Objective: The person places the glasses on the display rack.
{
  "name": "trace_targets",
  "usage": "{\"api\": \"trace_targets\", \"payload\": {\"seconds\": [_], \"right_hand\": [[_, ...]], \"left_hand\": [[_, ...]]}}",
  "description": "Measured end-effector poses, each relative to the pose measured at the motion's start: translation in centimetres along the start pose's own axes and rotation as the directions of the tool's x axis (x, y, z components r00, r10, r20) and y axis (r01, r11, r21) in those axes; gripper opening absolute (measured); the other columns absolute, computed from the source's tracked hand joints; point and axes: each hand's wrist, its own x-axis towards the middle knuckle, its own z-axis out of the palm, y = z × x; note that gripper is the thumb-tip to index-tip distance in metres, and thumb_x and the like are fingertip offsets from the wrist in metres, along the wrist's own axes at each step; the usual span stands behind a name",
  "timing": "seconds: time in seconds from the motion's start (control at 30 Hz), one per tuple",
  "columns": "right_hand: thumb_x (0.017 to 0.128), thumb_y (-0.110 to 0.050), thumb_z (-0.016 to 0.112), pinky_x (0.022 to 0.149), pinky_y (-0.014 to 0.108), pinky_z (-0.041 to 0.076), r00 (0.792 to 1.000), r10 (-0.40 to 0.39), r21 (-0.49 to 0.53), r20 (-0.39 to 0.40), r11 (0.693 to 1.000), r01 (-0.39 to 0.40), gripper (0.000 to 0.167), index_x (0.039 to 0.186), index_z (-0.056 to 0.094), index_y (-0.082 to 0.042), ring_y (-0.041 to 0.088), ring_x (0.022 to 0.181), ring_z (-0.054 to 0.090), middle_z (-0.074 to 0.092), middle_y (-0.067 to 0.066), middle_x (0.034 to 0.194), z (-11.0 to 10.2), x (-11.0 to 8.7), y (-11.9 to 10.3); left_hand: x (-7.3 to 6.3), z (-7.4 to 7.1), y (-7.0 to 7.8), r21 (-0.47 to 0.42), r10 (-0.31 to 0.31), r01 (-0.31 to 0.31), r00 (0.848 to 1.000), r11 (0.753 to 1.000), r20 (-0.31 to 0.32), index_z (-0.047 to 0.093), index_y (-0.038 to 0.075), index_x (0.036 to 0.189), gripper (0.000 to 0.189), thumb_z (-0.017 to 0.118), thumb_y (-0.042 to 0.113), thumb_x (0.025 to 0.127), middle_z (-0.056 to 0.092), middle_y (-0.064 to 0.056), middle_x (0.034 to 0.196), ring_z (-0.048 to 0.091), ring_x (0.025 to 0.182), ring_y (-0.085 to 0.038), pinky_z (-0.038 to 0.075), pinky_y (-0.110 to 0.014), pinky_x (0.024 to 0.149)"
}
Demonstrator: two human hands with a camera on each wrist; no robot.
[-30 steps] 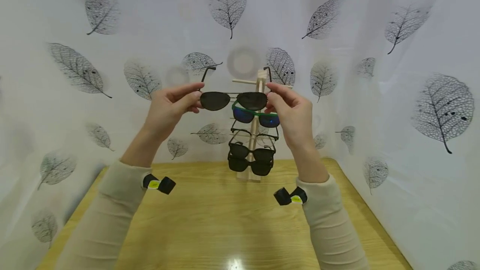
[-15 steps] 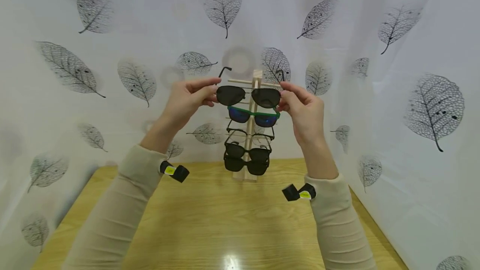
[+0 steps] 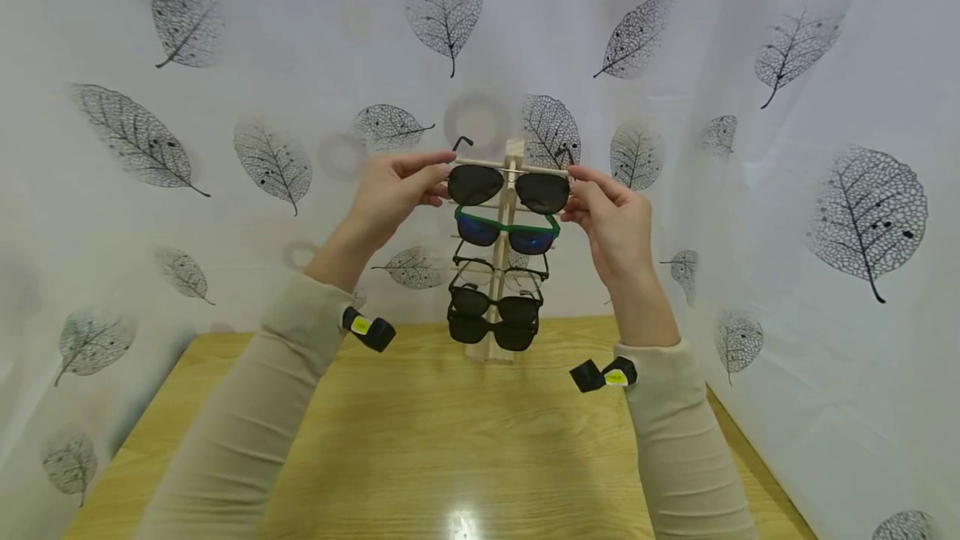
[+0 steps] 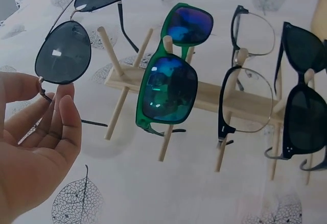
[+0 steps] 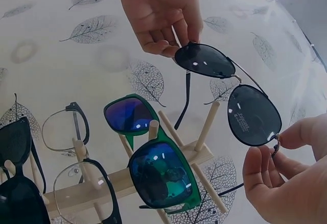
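Both hands hold a pair of dark aviator sunglasses (image 3: 476, 185) by its sides, lenses facing me. My left hand (image 3: 397, 190) pinches the left hinge, and my right hand (image 3: 618, 223) the right hinge. The temples point away, partly hidden behind the fingers. In the head view the sunglasses overlap the upper pegs of a wooden glasses stand (image 3: 514, 148). Just below them on the stand sit green-framed sunglasses (image 3: 477, 231) with blue mirrored lenses. The left wrist view shows thumb and fingers at the hinge beside the dark lens (image 4: 64, 53).
Lower on the stand hang clear-lensed glasses (image 4: 248, 99) and two pairs of black sunglasses (image 3: 471, 329). The stand is upright on a wooden table (image 3: 450, 440). A white curtain (image 3: 315, 40) with leaf prints surrounds the table's back and sides.
The hands have carried the aviator sunglasses to the right, from the left of the stand to in front of its upper pegs. Both hands keep their grip. The view has shifted slightly.
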Motion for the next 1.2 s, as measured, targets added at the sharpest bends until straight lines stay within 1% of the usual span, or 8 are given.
{"api": "trace_targets", "payload": {"seconds": [0.13,0.3,0.4,0.5,0.6,0.73,0.93,1.2], "right_hand": [[0.102,-0.002,0.061,0.068,0.023,0.057,0.999,0.031,0.017,0.011,0.999,-0.031,0.033,0.131,0.066,0.012,0.016,0.071,0.061,0.067,0.012,0.110,-0.4,0.3,0.3],[0.102,-0.003,0.060,0.068,0.022,0.056,0.997,0.076,0.047,0.015,0.996,-0.076,0.029,0.128,0.069,0.008,0.017,0.073,0.059,0.063,0.013,0.119,-0.7,0.8,0.7],[0.103,-0.004,0.061,0.069,0.022,0.056,0.996,0.083,0.038,0.008,0.996,-0.084,0.028,0.126,0.070,0.007,0.017,0.074,0.059,0.062,0.013,0.116,-0.7,1.0,0.8],[0.103,-0.006,0.061,0.070,0.022,0.056,0.997,0.081,0.017,0.003,0.997,-0.081,0.030,0.129,0.068,0.008,0.016,0.074,0.059,0.061,0.012,0.111,-0.6,1.1,0.9],[0.104,-0.005,0.060,0.070,0.022,0.056,0.997,0.080,-0.002,0.003,0.997,-0.080,0.033,0.132,0.065,0.010,0.015,0.074,0.058,0.061,0.012,0.112,-0.6,1.2,1.0],[0.103,-0.005,0.060,0.070,0.022,0.055,0.996,0.090,0.001,0.001,0.996,-0.090,0.036,0.135,0.063,0.012,0.015,0.073,0.058,0.063,0.011,0.114,-0.6,1.3,1.1],[0.103,-0.005,0.060,0.070,0.022,0.056,0.995,0.096,-0.007,-0.005,0.995,-0.097,0.037,0.136,0.063,0.011,0.015,0.073,0.059,0.065,0.008,0.100,-0.6,1.4,1.3],[0.103,-0.003,0.059,0.069,0.022,0.055,0.994,0.110,0.014,-0.010,0.994,-0.110,0.037,0.136,0.062,0.013,0.015,0.072,0.059,0.065,0.008,0.104,-0.7,1.7,1.7]], "left_hand": [[0.2,0.4,-0.2,0.016,0.003,-0.003,1.000,1.000,-0.007,0.066,-0.001,0.141,0.038,0.064,0.014,0.106,0.067,-0.024,0.138,0.073,0.080,-0.006,0.060,-0.021,0.077],[0.4,0.7,-0.5,0.017,0.004,-0.004,1.000,1.000,-0.015,0.065,-0.003,0.141,0.039,0.064,0.014,0.106,0.067,-0.023,0.138,0.073,0.080,-0.006,0.060,-0.021,0.076],[0.5,0.8,-0.7,0.011,0.005,-0.005,1.000,1.000,-0.021,0.065,-0.003,0.141,0.039,0.063,0.014,0.106,0.067,-0.024,0.138,0.073,0.079,-0.006,0.059,-0.021,0.075],[0.6,0.9,-0.9,0.004,0.007,-0.007,1.000,1.000,-0.026,0.065,-0.002,0.141,0.038,0.063,0.014,0.106,0.067,-0.025,0.138,0.073,0.079,-0.005,0.059,-0.020,0.075],[0.7,1.0,-1.0,-0.003,0.002,-0.002,0.999,1.000,-0.035,0.066,0.000,0.141,0.038,0.063,0.015,0.107,0.066,-0.024,0.139,0.072,0.079,-0.005,0.059,-0.020,0.074],[0.9,1.2,-1.2,-0.020,-0.005,0.004,0.999,1.000,-0.044,0.065,-0.002,0.141,0.038,0.063,0.015,0.107,0.065,-0.024,0.140,0.072,0.078,-0.004,0.059,-0.019,0.073],[1.2,1.3,-1.5,-0.054,-0.023,0.020,0.998,0.998,-0.054,0.065,-0.005,0.140,0.038,0.063,0.012,0.107,0.065,-0.025,0.140,0.071,0.076,-0.005,0.059,-0.020,0.072],[1.3,1.3,-1.8,-0.081,-0.058,0.054,0.997,0.995,-0.048,0.065,-0.004,0.139,0.036,0.061,0.011,0.107,0.061,-0.021,0.149,0.070,0.078,-0.006,0.060,-0.020,0.075]]}}
